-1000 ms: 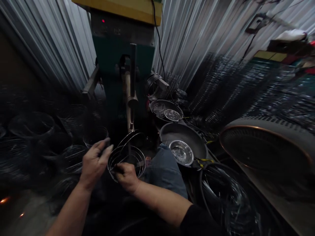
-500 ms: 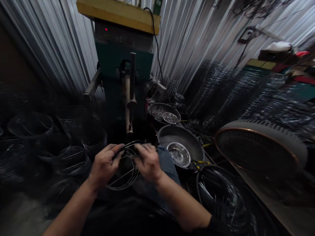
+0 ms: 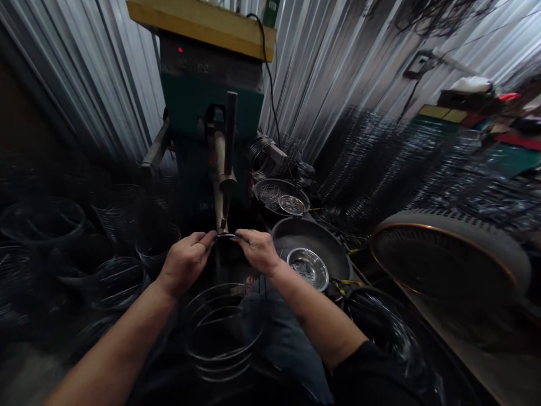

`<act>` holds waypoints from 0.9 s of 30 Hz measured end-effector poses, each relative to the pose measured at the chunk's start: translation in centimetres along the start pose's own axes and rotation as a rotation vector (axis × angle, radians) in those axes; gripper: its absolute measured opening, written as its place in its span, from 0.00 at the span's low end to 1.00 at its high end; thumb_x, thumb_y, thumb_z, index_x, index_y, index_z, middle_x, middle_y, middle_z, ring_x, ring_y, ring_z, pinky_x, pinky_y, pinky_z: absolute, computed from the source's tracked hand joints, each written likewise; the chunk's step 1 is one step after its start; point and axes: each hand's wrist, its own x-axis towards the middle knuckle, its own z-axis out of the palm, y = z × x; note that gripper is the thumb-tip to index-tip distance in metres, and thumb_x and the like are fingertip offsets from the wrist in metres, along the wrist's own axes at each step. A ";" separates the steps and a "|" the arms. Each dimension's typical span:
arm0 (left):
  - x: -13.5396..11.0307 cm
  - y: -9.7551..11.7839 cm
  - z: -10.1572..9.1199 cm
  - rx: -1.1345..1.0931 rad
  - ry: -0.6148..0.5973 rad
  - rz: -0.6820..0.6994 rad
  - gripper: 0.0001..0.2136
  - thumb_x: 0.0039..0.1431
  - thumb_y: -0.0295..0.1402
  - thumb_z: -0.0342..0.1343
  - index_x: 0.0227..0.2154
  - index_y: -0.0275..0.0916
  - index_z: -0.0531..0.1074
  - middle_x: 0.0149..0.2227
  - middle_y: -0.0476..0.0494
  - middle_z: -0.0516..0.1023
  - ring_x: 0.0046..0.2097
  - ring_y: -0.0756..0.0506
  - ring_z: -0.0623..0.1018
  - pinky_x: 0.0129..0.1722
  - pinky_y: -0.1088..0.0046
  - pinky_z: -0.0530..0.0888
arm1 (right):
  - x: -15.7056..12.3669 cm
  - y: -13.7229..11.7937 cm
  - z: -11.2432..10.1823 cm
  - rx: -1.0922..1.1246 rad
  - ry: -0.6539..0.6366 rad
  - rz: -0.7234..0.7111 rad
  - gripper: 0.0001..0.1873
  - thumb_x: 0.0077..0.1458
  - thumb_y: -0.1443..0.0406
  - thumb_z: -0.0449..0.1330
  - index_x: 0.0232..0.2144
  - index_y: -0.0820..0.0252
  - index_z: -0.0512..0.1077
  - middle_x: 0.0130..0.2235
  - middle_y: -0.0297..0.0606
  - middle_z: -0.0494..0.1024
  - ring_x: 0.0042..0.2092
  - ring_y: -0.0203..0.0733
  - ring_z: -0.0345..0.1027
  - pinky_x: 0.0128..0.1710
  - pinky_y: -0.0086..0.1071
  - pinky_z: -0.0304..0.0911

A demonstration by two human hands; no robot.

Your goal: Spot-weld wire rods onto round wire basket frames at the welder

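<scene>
My left hand [image 3: 189, 260] pinches the left side of a round wire frame [image 3: 224, 357] made of several thin metal rings. My right hand [image 3: 258, 251] pinches the same frame a short way to the right. A short curved piece of wire shows between my fingertips, right at the lower tip of a metal electrode arm [image 3: 223, 220] on a green machine [image 3: 181, 98]. Below my hands the rings hang tilted over my lap; dark surroundings hide part of them. Whether the wire touches the tip I cannot tell.
To the right, a dark round pan [image 3: 333, 242] holds a shiny metal bowl [image 3: 307, 268] of small metal pieces. Behind it sits another pan [image 3: 264, 186]. A round fan [image 3: 448, 254] stands far right. Wire baskets [image 3: 118, 282] crowd the left; stacked wirework [image 3: 359, 163] lines the wall.
Both hands have risen and moved forward to the electrode tip. The wire frame has swung from between my hands to hang below them, with its rings lower and nearer my lap.
</scene>
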 end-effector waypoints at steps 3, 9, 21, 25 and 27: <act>0.0 -1.3 1.3 0.024 -0.077 -0.013 0.16 0.65 0.35 0.46 0.45 0.34 0.75 0.35 0.40 0.78 0.34 0.47 0.78 0.34 0.73 0.75 | 0.7 0.6 0.5 -0.180 -0.138 0.045 0.12 0.61 0.63 0.55 0.42 0.58 0.76 0.37 0.41 0.81 0.38 0.39 0.74 0.39 0.26 0.62; 0.7 -2.1 2.5 -0.065 -0.187 -0.212 0.17 0.64 0.39 0.45 0.35 0.36 0.78 0.31 0.42 0.78 0.30 0.49 0.77 0.32 0.75 0.74 | 1.9 1.9 1.7 -0.280 -0.258 0.105 0.14 0.63 0.59 0.52 0.41 0.56 0.75 0.37 0.39 0.81 0.37 0.39 0.74 0.36 0.27 0.58; 3.6 -3.7 3.6 -0.183 -0.287 -0.426 0.16 0.56 0.38 0.50 0.37 0.37 0.80 0.36 0.41 0.81 0.37 0.43 0.79 0.41 0.69 0.74 | 5.1 2.9 1.2 -0.169 -0.351 0.172 0.13 0.61 0.60 0.53 0.38 0.55 0.77 0.34 0.36 0.81 0.37 0.38 0.72 0.35 0.26 0.57; 4.6 -4.2 3.8 -0.175 -0.280 -0.423 0.14 0.55 0.36 0.51 0.37 0.38 0.80 0.37 0.42 0.81 0.38 0.43 0.79 0.42 0.69 0.74 | 6.0 3.1 0.9 -0.137 -0.326 0.178 0.12 0.60 0.60 0.54 0.38 0.55 0.77 0.36 0.37 0.81 0.39 0.39 0.73 0.37 0.26 0.59; 4.9 -4.4 3.9 -0.176 -0.272 -0.422 0.13 0.54 0.35 0.51 0.36 0.39 0.80 0.37 0.43 0.81 0.38 0.43 0.79 0.43 0.69 0.74 | 6.3 3.2 0.8 -0.125 -0.317 0.178 0.11 0.60 0.61 0.55 0.39 0.54 0.77 0.37 0.37 0.82 0.40 0.40 0.73 0.38 0.26 0.60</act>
